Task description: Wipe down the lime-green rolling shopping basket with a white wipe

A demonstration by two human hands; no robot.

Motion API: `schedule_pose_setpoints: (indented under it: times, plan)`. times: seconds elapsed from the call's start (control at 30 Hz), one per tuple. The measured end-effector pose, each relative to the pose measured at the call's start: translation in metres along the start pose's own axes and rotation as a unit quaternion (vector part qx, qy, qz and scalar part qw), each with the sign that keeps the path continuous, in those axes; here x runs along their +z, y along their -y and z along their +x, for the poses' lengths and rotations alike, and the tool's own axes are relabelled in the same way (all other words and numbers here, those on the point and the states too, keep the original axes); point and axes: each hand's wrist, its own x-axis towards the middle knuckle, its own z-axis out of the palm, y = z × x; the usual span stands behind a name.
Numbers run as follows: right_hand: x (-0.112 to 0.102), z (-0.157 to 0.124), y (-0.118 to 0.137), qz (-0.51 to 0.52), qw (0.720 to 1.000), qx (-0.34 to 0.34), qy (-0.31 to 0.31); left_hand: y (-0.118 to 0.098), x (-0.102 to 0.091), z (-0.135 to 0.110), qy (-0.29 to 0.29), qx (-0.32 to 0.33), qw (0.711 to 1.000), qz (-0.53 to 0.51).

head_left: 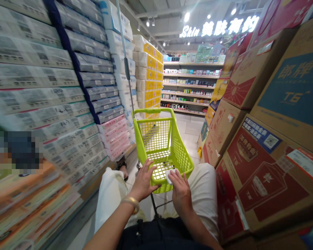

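A small lime-green shopping cart [172, 139] stands in front of me in a store aisle, its basket empty. My left hand [143, 180] rests on the near rim of the basket with fingers spread; a gold bangle sits on that wrist. My right hand [181, 189] presses a small white cloth [170, 175] against the same near rim, fingers closed over it. My knees in light trousers show on either side of the cart's frame.
Stacked tissue packs [54, 104] wall the left side. Red and brown cartons [263, 139] are piled on the right. A metal pole [126, 69] rises behind the cart. Product shelves [190, 86] and a tiled floor [190, 132] lie beyond.
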Motion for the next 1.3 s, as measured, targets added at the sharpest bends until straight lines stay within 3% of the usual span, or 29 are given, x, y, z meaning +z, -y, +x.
schedule_pose_setpoints:
  times: [0.17, 0.4, 0.6, 0.83, 1.03, 1.23, 1.3]
  plan:
    - [0.013, 0.002, 0.021, 0.042, 0.993, -0.083, 0.066, -0.002, 0.005, -0.001, -0.013, 0.01, 1.0, -0.001]
    - [-0.002, -0.001, -0.013, 0.014, 1.0, -0.009, -0.025, -0.008, 0.007, 0.003, 0.014, -0.006, 1.0, 0.01]
    - [0.004, -0.002, 0.002, 0.055, 0.996, -0.06, 0.036, -0.013, 0.008, 0.002, -0.001, 0.003, 1.0, 0.008]
    - [-0.002, -0.002, -0.019, 0.02, 0.999, -0.004, -0.04, -0.016, 0.005, 0.0, -0.012, -0.012, 1.0, 0.016]
    - [0.002, -0.006, -0.003, 0.065, 0.994, -0.07, 0.045, -0.013, 0.008, -0.002, -0.019, -0.011, 1.0, 0.02]
    - [-0.003, -0.003, -0.024, 0.023, 0.999, 0.01, -0.041, -0.015, 0.008, -0.003, -0.027, -0.029, 0.999, 0.028]
    - [-0.001, -0.003, -0.018, 0.042, 0.999, -0.001, -0.03, -0.016, 0.008, -0.004, -0.031, -0.03, 0.999, 0.028]
